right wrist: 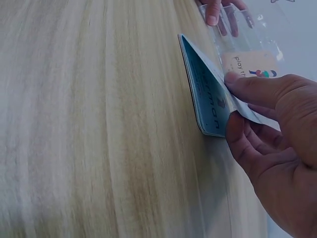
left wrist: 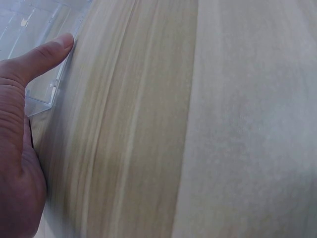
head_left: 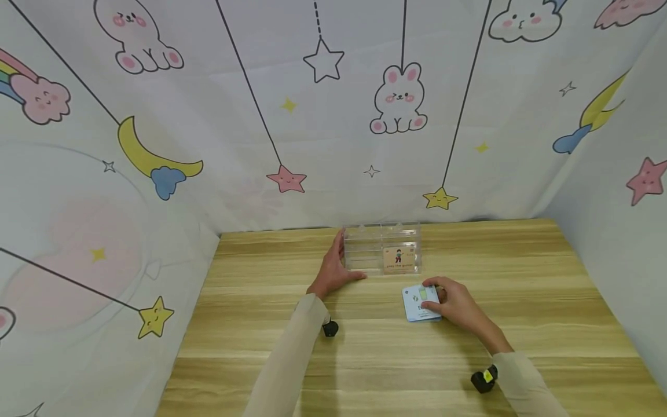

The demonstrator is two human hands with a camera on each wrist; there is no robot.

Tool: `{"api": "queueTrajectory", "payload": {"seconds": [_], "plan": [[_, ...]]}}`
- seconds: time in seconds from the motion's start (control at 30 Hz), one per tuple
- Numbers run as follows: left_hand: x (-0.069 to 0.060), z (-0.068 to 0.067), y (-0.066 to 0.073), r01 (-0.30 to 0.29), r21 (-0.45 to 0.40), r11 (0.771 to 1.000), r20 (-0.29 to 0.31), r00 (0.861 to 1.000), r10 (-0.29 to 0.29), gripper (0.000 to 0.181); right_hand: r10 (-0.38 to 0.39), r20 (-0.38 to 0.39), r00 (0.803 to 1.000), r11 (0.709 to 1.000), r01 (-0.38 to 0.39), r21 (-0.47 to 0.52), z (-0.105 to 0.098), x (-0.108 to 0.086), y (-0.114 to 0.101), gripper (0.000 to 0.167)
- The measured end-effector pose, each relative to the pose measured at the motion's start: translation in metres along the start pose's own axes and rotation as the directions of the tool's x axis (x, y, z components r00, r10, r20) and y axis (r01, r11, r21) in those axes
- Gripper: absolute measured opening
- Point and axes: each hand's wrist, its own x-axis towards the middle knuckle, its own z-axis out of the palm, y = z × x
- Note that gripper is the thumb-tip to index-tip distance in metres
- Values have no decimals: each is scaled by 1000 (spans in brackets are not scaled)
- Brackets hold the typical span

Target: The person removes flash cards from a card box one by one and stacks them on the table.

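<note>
A clear plastic box [head_left: 363,249] with several compartments stands near the table's back edge. A tan card [head_left: 399,260] with a small figure and the words "play the guitar" sits in its lower right compartment. My left hand [head_left: 334,271] holds the box at its left end, fingers along the side and thumb across the lower front. In front of the box lies a stack of light blue cards [right wrist: 205,99]. My right hand [head_left: 455,302] pinches the top card [head_left: 417,301] between thumb and fingers, its near edge bent up off the stack. Lettering shows on the card beneath.
The wood-grain table [head_left: 250,324] extends around both arms. White cloth [head_left: 333,139] printed with stars, moons and rabbits hangs behind it and on both sides. Black wrist cameras [head_left: 484,379] are strapped at the cuffs of both sleeves.
</note>
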Motion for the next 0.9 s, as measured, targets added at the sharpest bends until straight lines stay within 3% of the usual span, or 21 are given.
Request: {"api": "queueTrajectory", "payload": {"seconds": [0.17,0.37,0.9], "plan": [[0,0,1,2,-7,1000,-3,1000,-2,140,-83,-30,996,990,79,-119,0,-1,0,43],[-1,0,2,5,-14,1000,-2,1000,-5,139,-155,-43,987,976,146,-164,0,-2,3,42],[-1,0,3,-4,-10,1000,-6,1000,4,138,-135,-47,990,975,124,-185,4,-3,7,43]]}}
